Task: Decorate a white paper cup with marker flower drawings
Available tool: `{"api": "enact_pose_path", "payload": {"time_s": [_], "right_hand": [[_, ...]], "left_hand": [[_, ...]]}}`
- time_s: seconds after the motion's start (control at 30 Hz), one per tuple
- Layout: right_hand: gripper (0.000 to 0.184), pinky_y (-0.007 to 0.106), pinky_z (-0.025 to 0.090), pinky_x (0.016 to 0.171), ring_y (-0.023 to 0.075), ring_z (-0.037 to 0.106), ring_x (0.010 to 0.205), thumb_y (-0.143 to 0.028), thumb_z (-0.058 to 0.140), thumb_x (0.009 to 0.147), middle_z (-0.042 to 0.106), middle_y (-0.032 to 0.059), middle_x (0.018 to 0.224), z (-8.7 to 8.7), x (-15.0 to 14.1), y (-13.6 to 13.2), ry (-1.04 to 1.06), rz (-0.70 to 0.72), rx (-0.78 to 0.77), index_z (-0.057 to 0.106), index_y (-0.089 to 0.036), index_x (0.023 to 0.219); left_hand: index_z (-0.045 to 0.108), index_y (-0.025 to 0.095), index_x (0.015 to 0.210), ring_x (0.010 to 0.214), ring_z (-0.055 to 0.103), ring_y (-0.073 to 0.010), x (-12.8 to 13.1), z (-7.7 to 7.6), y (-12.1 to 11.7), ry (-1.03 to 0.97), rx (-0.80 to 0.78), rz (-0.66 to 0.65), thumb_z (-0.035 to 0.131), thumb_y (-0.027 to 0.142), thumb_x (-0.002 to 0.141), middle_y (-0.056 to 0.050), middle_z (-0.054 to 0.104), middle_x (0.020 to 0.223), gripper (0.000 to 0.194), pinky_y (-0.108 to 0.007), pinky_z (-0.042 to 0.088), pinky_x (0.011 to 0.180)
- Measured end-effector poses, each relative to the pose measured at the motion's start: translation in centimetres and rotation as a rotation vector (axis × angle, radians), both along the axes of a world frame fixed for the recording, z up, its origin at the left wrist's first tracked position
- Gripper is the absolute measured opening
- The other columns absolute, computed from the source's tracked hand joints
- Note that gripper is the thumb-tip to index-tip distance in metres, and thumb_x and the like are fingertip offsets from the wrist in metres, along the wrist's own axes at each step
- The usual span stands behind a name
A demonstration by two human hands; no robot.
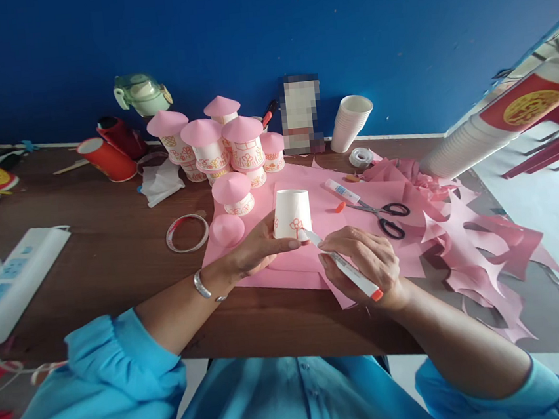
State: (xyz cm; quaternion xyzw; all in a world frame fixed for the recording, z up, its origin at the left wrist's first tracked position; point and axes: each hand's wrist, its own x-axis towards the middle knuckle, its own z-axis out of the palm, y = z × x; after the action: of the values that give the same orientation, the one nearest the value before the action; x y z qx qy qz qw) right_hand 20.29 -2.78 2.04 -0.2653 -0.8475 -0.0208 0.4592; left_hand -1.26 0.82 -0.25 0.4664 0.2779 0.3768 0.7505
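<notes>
My left hand point(256, 248) is closed around the lower part of a white paper cup point(291, 207), which is held above the pink paper point(285, 265). Red-orange flower lines show on the cup's side near its lower edge. In my right hand point(366, 264) is a white marker point(351, 274) with an orange end, its tip at the drawn flower. An orange cap point(340, 207) lies on the pink paper beyond my right hand. To the left of the cup sits a small pink paper cone point(227, 230), near a short decorated cup with a pink cone roof point(230, 188).
Several decorated cups with pink cone roofs point(201, 132) stand behind. Scissors point(383, 212), a glue stick point(342, 191) and pink paper scraps point(485, 242) lie at right. A tape roll point(187, 233) and a power strip point(22, 280) are at left. Stacked white cups point(351, 122) stand near the wall.
</notes>
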Motion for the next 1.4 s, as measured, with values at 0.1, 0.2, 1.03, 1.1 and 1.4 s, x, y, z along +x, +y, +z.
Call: {"api": "enact_pose_path", "payload": {"time_s": [0.1, 0.2, 1.03, 1.1, 1.4], "right_hand": [[0.033, 0.029, 0.064, 0.065, 0.0176, 0.074, 0.07, -0.005, 0.065, 0.09, 0.076, 0.0024, 0.084, -0.02, -0.04, -0.02, 0.006, 0.005, -0.004, 0.062, -0.021, 0.119], [0.032, 0.029, 0.064, 0.065, 0.0175, 0.074, 0.07, -0.005, 0.065, 0.09, 0.076, 0.0027, 0.084, -0.02, -0.11, -0.04, 0.011, 0.006, -0.004, 0.062, -0.021, 0.118], [0.023, 0.031, 0.063, 0.061, 0.0175, 0.072, 0.069, -0.006, 0.065, 0.093, 0.074, 0.0044, 0.084, 0.03, 0.23, 0.21, 0.059, -0.013, 0.03, 0.063, -0.02, 0.112], [0.022, 0.03, 0.063, 0.061, 0.0179, 0.072, 0.069, -0.005, 0.066, 0.092, 0.074, 0.0057, 0.084, 0.01, 0.2, 0.23, 0.058, -0.006, 0.037, 0.063, -0.018, 0.11], [0.022, 0.03, 0.064, 0.062, 0.0179, 0.073, 0.07, -0.006, 0.066, 0.094, 0.074, 0.0052, 0.084, 0.12, 0.11, 0.23, 0.041, -0.01, 0.043, 0.063, -0.018, 0.112]], "left_hand": [[0.066, 0.021, 0.107, 0.099, 0.063, -0.0211, -0.09, 0.19, -0.17, 0.004, 0.004, -0.003, 0.09, 0.032, 0.081, -0.004, 0.069, 0.102, 0.037, -0.039, 0.048, 0.092], [0.066, 0.021, 0.109, 0.1, 0.062, -0.0212, -0.12, 0.32, -0.25, 0.006, 0.0, -0.013, 0.089, 0.032, 0.081, -0.004, 0.068, 0.104, 0.038, -0.038, 0.047, 0.092], [0.069, 0.02, 0.102, 0.098, 0.065, -0.0224, -0.13, 0.12, 0.03, 0.014, 0.015, -0.022, 0.091, 0.036, 0.079, -0.004, 0.07, 0.099, 0.036, -0.042, 0.051, 0.095], [0.069, 0.02, 0.102, 0.098, 0.065, -0.0226, -0.15, 0.06, 0.03, 0.027, 0.018, -0.02, 0.091, 0.037, 0.079, -0.005, 0.07, 0.099, 0.036, -0.042, 0.051, 0.095], [0.069, 0.019, 0.105, 0.097, 0.066, -0.0212, -0.15, -0.16, -0.02, 0.025, 0.027, -0.034, 0.09, 0.036, 0.082, -0.005, 0.072, 0.101, 0.035, -0.04, 0.051, 0.094]]}}
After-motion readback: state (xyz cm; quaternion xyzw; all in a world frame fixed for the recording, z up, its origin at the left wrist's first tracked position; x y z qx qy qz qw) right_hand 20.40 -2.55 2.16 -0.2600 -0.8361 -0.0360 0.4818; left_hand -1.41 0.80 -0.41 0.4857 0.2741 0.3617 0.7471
